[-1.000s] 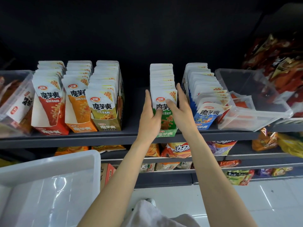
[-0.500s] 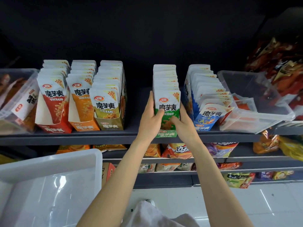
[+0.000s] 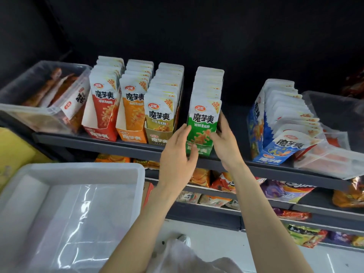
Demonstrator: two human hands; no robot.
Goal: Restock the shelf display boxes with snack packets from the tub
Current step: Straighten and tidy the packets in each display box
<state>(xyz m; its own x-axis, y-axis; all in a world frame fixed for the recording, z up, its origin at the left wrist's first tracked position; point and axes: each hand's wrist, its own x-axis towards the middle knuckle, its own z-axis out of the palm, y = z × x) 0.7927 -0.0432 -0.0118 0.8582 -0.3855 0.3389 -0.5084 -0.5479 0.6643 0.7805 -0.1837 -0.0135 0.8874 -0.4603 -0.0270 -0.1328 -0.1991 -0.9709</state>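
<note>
Head view: on the top shelf, the green display box stands between the olive box and the blue box, its long axis running front to back. The left hand and right hand grip its front corners, equally near, fingers curled around the sides. Since the earlier frame, the gap to the blue box has widened and the right fingers have wrapped further back along the packets.
</note>
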